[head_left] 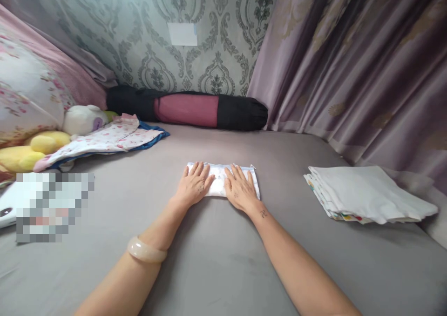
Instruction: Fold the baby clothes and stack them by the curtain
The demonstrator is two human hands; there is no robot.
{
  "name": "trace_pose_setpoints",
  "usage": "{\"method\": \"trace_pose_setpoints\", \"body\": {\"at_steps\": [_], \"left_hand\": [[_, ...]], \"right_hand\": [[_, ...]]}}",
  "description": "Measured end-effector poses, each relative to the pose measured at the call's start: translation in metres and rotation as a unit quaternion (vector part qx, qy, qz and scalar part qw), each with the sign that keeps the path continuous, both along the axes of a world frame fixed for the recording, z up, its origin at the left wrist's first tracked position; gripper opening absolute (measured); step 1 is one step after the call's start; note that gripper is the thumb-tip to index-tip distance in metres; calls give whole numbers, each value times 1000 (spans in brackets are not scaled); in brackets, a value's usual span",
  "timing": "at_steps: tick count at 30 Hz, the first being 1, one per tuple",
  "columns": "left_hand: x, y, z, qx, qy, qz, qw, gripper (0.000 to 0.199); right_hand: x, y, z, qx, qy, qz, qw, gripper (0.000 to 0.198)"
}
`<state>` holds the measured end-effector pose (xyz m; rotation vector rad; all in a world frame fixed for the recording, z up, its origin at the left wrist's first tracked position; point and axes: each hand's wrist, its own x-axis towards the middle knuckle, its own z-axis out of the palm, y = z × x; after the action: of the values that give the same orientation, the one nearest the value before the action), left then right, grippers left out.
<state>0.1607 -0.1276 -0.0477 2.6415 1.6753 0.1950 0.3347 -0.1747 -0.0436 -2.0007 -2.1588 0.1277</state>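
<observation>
With left hand (195, 183) and right hand (240, 186) spread open, grasping nothing, pressing flat on a folded white printed cloth (218, 185) at frame center, apparently smoothing it evenly; working on grey sheet (216, 260), well apart from the white fabric stack (366, 192) at right, likely for elbow room.

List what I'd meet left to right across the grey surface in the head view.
Yellow plush toy, pink-printed white cloth with blue edging, left hand, visible middle of flat white fabric rectangle, right hand, folded stack of white cloth.
</observation>
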Motion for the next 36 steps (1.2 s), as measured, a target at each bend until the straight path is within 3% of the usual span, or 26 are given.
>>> {"method": "trace_pose_setpoints", "body": {"at_steps": [15, 24, 32, 36], "left_hand": [[-10, 4, 1, -37, 12, 23, 999, 63], [-19, 10, 0, -39, -8, 37, 999, 61], [-24, 14, -3, -89, -19, 48, 995, 65], [-28, 20, -5, -69, -38, 57, 995, 58]], "right_hand": [[4, 1, -4, -18, 1, -34, 999, 60], [11, 2, 5, -29, -14, -56, 998, 62], [15, 4, -1, -41, -30, -71, 996, 62], [19, 5, 3, -43, -24, -80, 996, 60]]}}
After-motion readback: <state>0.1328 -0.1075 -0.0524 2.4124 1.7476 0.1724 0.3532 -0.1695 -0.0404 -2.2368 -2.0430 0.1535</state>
